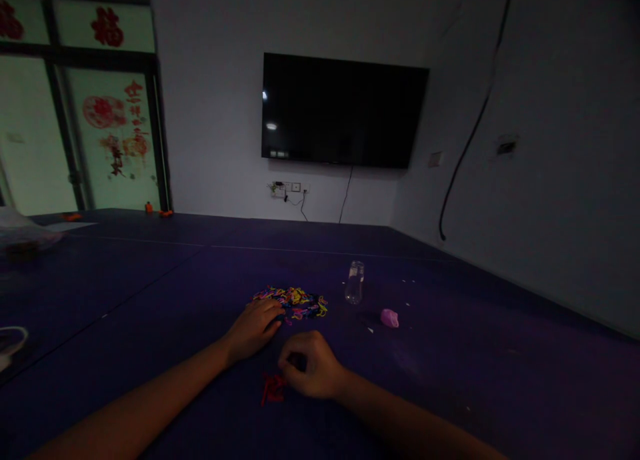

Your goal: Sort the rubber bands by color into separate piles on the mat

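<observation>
A loose pile of small multicoloured bands (pixel 295 299) lies on the dark purple surface. My left hand (pixel 256 323) rests at the pile's left front edge, palm down with its fingers apart. Nearer to me is my right hand (pixel 313 365), its thumb and index finger curled together; whatever they may hold is too small to make out. Just left of its fingertips sits a small heap of red bands (pixel 273 388). Beyond the hands, to the right, a clear bottle (pixel 355 283) stands near a pink crumpled object (pixel 389 319).
The purple surface (pixel 165 273) stretches back to the wall. White scraps lie around the bottle. At the far left are a translucent bag (pixel 25 233) and a white looped object (pixel 13 343). Small orange items (pixel 166 213) sit near the door, and a dark cable hangs at the right.
</observation>
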Available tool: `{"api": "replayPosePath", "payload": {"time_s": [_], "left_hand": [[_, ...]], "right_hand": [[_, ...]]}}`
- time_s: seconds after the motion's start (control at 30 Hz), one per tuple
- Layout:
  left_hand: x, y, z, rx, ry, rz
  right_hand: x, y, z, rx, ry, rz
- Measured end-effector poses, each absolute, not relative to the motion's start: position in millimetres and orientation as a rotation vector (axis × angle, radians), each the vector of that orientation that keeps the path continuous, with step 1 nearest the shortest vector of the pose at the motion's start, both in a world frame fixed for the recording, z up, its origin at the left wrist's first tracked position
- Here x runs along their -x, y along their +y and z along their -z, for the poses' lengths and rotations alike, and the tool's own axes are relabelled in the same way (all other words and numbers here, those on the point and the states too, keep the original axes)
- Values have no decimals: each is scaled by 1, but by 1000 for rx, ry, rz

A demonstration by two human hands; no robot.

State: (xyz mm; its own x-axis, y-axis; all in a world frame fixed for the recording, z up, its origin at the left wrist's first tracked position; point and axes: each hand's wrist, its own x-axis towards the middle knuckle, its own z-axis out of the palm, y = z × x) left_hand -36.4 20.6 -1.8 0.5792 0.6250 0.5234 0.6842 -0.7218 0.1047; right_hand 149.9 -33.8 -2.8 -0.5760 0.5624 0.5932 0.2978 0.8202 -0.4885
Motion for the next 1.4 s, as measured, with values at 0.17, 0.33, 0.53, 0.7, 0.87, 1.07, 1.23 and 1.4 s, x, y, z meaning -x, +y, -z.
{"api": "replayPosePath", "payload": {"time_s": [0.17,0.33,0.53,0.7,0.87,1.07,1.23,1.4], "left_hand": [[36,19,1,2700,-1068,846],[34,17,-2,2683,-1107,813],[34,15,-2,2668,-1124,824],[33,16,-2,2671,-1137,814],[33,13,-3,2672,-1130,826],[34,14,-3,2692,-1122,818],[36,18,1,2682,-1139,820],[38,20,4,2649,-1156,850]], "right_hand": [[-168,-5,-4,882,-2135,-129],[-184,21,-7,1048,-2198,-23],[-182,22,-3,1074,-2357,16],[-182,25,0,1069,-2378,10],[-183,27,2,1106,-2373,22],[-183,27,1,1091,-2295,10],[-183,15,-5,882,-2114,-26],[-169,-19,-6,605,-2068,-25]]}}
